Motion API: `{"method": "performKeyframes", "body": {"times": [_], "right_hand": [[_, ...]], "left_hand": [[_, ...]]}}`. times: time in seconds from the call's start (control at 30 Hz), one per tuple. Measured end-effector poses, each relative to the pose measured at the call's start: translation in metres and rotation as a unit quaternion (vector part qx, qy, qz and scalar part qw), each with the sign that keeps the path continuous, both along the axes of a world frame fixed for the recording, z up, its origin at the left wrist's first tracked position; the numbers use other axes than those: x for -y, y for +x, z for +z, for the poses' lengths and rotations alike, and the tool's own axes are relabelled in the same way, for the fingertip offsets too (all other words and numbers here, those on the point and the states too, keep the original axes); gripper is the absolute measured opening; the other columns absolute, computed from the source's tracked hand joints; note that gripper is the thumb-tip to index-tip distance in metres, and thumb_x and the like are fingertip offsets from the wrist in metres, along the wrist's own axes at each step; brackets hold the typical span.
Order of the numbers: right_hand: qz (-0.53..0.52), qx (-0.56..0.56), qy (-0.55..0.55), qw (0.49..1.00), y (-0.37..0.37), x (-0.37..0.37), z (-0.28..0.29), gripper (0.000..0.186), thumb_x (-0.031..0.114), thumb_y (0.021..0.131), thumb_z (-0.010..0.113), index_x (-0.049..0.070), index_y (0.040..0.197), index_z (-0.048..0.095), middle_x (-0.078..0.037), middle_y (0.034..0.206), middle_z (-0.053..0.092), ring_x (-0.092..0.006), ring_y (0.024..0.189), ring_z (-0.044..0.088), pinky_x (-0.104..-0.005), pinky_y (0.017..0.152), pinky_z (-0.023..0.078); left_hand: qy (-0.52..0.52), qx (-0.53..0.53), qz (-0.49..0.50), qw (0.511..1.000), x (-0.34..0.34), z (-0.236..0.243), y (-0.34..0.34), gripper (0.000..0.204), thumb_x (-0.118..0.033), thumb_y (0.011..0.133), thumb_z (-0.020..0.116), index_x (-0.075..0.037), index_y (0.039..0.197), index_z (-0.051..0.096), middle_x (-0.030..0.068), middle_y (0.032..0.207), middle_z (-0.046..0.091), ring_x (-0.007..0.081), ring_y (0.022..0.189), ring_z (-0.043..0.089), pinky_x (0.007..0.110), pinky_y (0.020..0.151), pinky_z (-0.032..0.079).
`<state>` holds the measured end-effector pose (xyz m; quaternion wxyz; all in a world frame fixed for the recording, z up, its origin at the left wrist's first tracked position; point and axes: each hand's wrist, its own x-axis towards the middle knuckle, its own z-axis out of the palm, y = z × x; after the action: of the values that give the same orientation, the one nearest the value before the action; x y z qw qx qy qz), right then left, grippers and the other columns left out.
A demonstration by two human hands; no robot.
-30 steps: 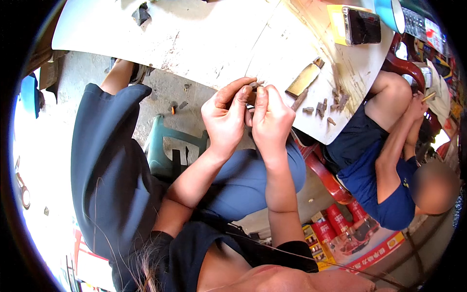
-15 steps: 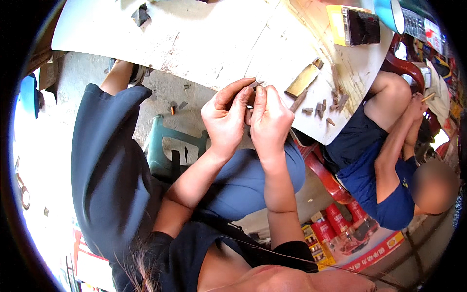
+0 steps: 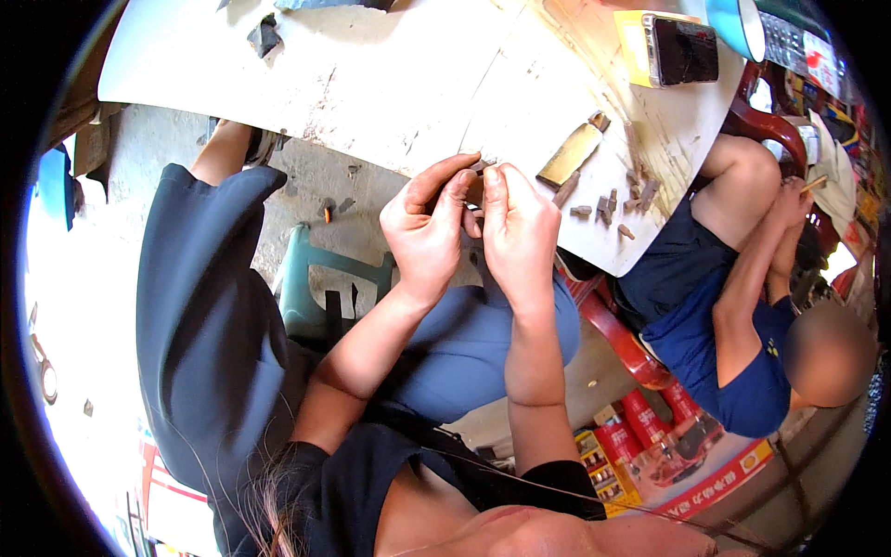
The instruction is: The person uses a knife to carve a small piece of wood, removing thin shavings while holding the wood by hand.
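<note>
"Left hand (image 3: 422, 223), state?"

"Thumb and forefinger pinching one small brown piece (image 3: 480, 169), largely hidden, beside the table (image 3: 371, 88) edge."

"Right hand (image 3: 520, 227)?"

"Thumb and curled fingers pinching the same piece, opposite side."

"Nearby stock?"

"One flat yellowish block (image 3: 570, 154); several brown fragments (image 3: 647, 194); farther off, one phone (image 3: 685, 52) against a yellow box (image 3: 631, 46)."

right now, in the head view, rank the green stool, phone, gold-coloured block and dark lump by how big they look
Largest to smallest:
1. Green stool, partly hidden
2. Phone
3. Gold-coloured block
4. Dark lump
</note>
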<state>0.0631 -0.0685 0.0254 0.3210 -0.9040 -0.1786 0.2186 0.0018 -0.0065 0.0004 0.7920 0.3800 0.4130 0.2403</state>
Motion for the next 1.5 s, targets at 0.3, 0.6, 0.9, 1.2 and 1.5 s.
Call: {"method": "performKeyframes", "body": {"times": [0.3,0.6,0.9,1.2,1.5], "right_hand": [[0.001,0.005,0.015,1.0,-0.001,-0.001,0.002,0.03,0.018,0.098,0.047,0.0,0.076,0.053,-0.009,0.052,0.047,-0.0134,0.046,0.046,-0.03,0.045,0.039],[-0.01,0.005,0.032,0.999,-0.003,-0.005,0.004,0.029,0.017,0.098,0.048,0.0,0.075,0.053,-0.007,0.053,0.046,-0.0114,0.047,0.045,-0.0298,0.044,0.038],[-0.013,0.03,0.057,0.998,-0.001,0.003,-0.003,0.024,0.013,0.093,0.055,0.0,0.073,0.052,-0.015,0.057,0.051,-0.03,0.05,0.052,-0.0369,0.048,0.041],[-0.001,0.063,0.07,0.996,-0.006,0.003,-0.004,0.021,0.014,0.092,0.056,0.002,0.075,0.053,-0.016,0.061,0.053,-0.033,0.053,0.054,-0.0389,0.049,0.042],[-0.011,0.065,0.051,0.997,-0.004,0.004,-0.006,0.026,0.014,0.097,0.049,-0.001,0.076,0.051,-0.007,0.053,0.046,-0.0136,0.046,0.045,-0.0307,0.044,0.038]], "left_hand": [[-0.007,0.008,0.006,1.0,0.001,-0.001,0.0,0.018,0.002,0.091,0.056,0.007,0.106,0.064,0.0087,0.082,0.066,0.0046,0.054,0.053,0.018,0.046,0.042],[0.001,0.007,-0.008,1.0,-0.003,-0.002,-0.001,0.018,-0.001,0.091,0.057,0.006,0.106,0.064,0.0091,0.082,0.067,0.005,0.051,0.051,0.018,0.044,0.041],[-0.029,0.024,-0.014,0.999,-0.01,0.0,-0.001,0.021,-0.011,0.095,0.055,0.006,0.103,0.064,0.0132,0.086,0.068,0.0106,0.052,0.056,0.021,0.045,0.045],[-0.052,0.038,-0.002,0.998,-0.009,0.002,0.0,0.017,-0.006,0.092,0.057,0.007,0.103,0.063,0.0127,0.087,0.069,0.0087,0.055,0.058,0.02,0.048,0.047],[-0.072,0.053,-0.049,0.995,-0.012,-0.001,-0.006,0.018,0.002,0.088,0.06,0.008,0.105,0.063,0.0126,0.092,0.068,0.0107,0.066,0.062,0.021,0.056,0.051]]}}
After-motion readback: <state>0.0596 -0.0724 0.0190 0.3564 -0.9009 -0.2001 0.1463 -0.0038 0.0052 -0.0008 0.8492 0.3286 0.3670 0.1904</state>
